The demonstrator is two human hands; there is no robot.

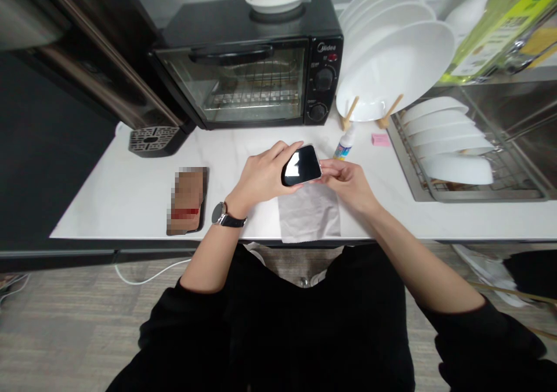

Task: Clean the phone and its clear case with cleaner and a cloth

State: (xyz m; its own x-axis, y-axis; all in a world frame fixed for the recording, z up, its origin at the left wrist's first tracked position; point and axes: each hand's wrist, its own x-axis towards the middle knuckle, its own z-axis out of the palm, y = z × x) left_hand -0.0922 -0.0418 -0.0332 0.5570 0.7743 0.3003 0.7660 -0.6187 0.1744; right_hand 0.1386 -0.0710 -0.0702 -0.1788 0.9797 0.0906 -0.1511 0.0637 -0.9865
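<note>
A smartphone [308,169] with a dark, glossy screen facing up is held above the counter, a bright reflection on its left half. My left hand [263,174] wraps around its left end, thumb along the near edge and fingers along the far edge. At the phone's right end, my right hand [350,184] pinches the edge with curled fingers; whether it also grips a case there I cannot tell. Beneath the phone lies a grey cloth [310,218], partly hidden by it. A small white bottle [344,147] with a blue label stands just beyond my right hand.
A blurred-out phone-shaped object [187,200] lies on the left of the white counter [108,200]. Behind are a toaster oven [248,79] and large plates [391,67] in a wooden rack. A pink eraser-like block [380,140] sits near the sink, where bowls [456,168] drain.
</note>
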